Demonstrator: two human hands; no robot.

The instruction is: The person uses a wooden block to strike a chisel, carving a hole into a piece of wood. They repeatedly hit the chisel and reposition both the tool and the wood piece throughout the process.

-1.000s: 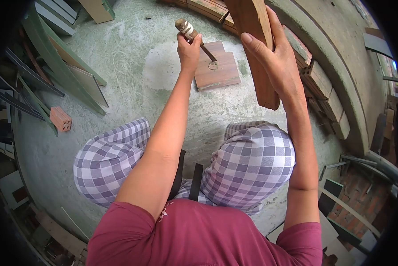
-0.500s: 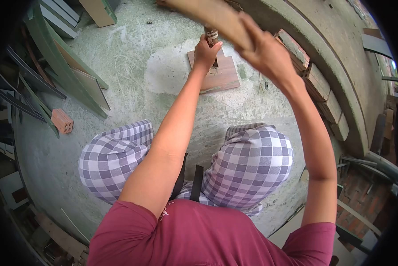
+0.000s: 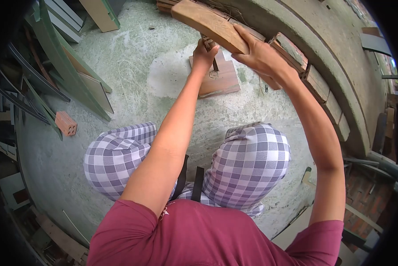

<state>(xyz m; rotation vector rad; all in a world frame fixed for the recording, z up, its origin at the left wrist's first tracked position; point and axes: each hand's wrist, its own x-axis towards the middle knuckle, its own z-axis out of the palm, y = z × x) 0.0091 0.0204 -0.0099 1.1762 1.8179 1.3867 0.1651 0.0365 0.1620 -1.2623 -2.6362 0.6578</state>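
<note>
My left hand (image 3: 204,56) is closed around the handle of a chisel (image 3: 215,65), held nearly upright with its blade down on a flat wooden board (image 3: 223,82). A small rough cut mark shows on the board beside the blade. My right hand (image 3: 267,58) grips a thick, long wooden block (image 3: 210,24) by its near end. The block extends over the chisel's top and hides most of the handle, so whether they touch cannot be seen. The board lies on the concrete floor (image 3: 172,102) beyond my knees.
A hollow red brick (image 3: 66,123) lies at left near leaning green-edged panels (image 3: 70,66). Along the right, bricks and blocks (image 3: 316,82) line a raised concrete ledge (image 3: 336,57). Thin offcuts (image 3: 57,232) are at lower left.
The wooden block, blurred by motion before, now looks sharp and covers more of the chisel handle. My right hand has shifted slightly; my left hand stays on the chisel.
</note>
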